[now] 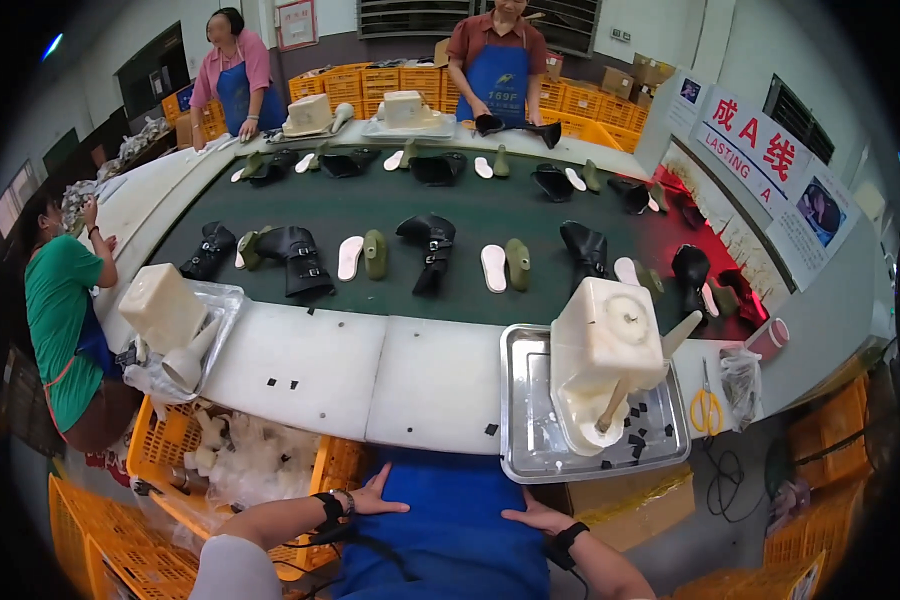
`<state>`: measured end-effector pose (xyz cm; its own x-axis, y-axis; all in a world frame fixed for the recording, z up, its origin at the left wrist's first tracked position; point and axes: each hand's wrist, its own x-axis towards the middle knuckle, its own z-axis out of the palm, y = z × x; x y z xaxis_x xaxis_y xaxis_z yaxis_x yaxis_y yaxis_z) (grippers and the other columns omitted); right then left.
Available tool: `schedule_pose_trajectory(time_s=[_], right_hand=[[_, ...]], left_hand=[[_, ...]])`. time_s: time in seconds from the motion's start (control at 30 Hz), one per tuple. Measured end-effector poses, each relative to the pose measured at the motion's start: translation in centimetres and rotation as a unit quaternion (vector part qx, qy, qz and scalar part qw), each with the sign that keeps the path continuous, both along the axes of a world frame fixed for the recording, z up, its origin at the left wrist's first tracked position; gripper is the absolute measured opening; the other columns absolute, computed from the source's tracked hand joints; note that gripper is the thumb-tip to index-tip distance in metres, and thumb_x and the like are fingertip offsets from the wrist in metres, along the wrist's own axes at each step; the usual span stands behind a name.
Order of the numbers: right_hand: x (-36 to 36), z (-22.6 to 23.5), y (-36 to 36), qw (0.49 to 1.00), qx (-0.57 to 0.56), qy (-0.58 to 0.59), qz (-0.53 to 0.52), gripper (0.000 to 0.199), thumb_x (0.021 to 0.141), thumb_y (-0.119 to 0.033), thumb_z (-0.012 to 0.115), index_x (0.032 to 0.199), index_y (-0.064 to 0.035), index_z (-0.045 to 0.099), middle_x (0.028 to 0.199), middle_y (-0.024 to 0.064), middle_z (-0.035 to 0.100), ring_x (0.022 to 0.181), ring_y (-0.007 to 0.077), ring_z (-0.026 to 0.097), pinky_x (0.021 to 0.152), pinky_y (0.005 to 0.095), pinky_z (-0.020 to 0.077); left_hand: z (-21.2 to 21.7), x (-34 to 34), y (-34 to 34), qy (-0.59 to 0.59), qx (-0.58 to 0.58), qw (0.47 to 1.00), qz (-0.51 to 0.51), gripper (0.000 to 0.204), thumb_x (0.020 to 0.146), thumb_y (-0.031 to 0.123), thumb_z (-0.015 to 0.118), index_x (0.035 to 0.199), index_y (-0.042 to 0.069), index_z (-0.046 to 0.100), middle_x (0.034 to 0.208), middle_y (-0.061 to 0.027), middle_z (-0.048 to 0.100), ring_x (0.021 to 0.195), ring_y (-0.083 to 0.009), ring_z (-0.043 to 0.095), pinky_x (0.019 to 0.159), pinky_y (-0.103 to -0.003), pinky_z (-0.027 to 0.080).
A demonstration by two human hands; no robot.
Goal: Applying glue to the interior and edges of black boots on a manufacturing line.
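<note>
Open stretch: white bench top [370, 370] lying bare, scattered with small black scraps.
Blocking right: steel tray [518, 400] carrying cream container [605, 345].
Blocking left: cream funnel jug [165, 310] standing.

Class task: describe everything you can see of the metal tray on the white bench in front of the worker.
The metal tray is a shallow, rectangular, silvery pan with rounded corners and a raised rim, seemingly steel. It lies flat at the near edge of the white bench, its near rim overhanging slightly. Inside stand a cream block-shaped container with a stick leaning against it, and small dark square pieces scattered on its floor. Neither hand touches it.
</note>
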<state>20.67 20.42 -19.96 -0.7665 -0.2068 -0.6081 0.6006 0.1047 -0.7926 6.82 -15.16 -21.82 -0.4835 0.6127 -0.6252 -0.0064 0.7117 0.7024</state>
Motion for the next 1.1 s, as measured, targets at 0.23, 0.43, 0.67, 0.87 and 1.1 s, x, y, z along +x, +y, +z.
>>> schedule_pose_trajectory(time_s=[0.23, 0.43, 0.67, 0.87, 1.1], right_hand=[[0.0, -0.3, 0.0, 0.999, -0.029, -0.016, -0.001, 0.104, 0.074, -0.03, 0.07, 0.14, -0.0078, -0.007, 0.143, 0.0127, 0.014, 0.13, 0.0219, 0.02, 0.105, 0.0318, 0.0212], [0.0, -1.3, 0.2, 1.0, 0.006, 0.007, 0.01, 0.104, 0.073, -0.033, 0.071, 0.139, -0.0056, -0.004, 0.143, 0.0144, 0.015, 0.13, 0.0229, 0.02, 0.106, 0.0313, 0.0202], [0.1, 0.2, -0.3, 0.999, -0.037, -0.017, -0.014, 0.103, 0.074, -0.029, 0.07, 0.14, -0.0075, -0.007, 0.143, 0.0136, 0.015, 0.13, 0.0218, 0.021, 0.105, 0.0317, 0.0222], [-0.1, -0.1, -0.1, 0.999, -0.019, -0.023, -0.017, 0.104, 0.074, -0.028, 0.071, 0.14, -0.0086, -0.007, 0.143, 0.0131, 0.015, 0.129, 0.0216, 0.022, 0.105, 0.032, 0.0227], [-0.4, 0.2, -0.2, 0.996, -0.076, -0.037, -0.015, 0.103, 0.074, -0.027, 0.071, 0.14, -0.0075, -0.006, 0.143, 0.0126, 0.016, 0.129, 0.0219, 0.021, 0.105, 0.0319, 0.0213]], left_hand=[[0.9, 0.0, 0.2, -0.013, -0.014, 1.0, 0.004, 0.125, 0.061, 0.068, 0.063, 0.137, 0.008, -0.017, 0.141, -0.028, 0.007, 0.132, -0.0383, 0.011, 0.107, -0.043, 0.017], [-0.3, 0.2, -0.3, -0.006, -0.004, 1.0, 0.01, 0.124, 0.061, 0.067, 0.063, 0.137, 0.008, -0.015, 0.14, -0.0288, 0.009, 0.131, -0.0385, 0.012, 0.107, -0.043, 0.018], [1.0, 0.3, 0.0, -0.013, -0.012, 1.0, 0.014, 0.125, 0.061, 0.066, 0.064, 0.137, 0.006, -0.015, 0.14, -0.0286, 0.01, 0.131, -0.0378, 0.013, 0.107, -0.042, 0.018], [0.5, 0.1, 0.0, -0.014, 0.006, 1.0, 0.026, 0.126, 0.06, 0.066, 0.065, 0.137, 0.005, -0.014, 0.14, -0.0275, 0.01, 0.132, -0.0362, 0.013, 0.107, -0.041, 0.017], [0.1, 0.3, -0.3, 0.004, 0.002, 1.0, 0.022, 0.124, 0.061, 0.066, 0.064, 0.137, 0.006, -0.014, 0.14, -0.0275, 0.008, 0.132, -0.0368, 0.012, 0.107, -0.042, 0.017]])
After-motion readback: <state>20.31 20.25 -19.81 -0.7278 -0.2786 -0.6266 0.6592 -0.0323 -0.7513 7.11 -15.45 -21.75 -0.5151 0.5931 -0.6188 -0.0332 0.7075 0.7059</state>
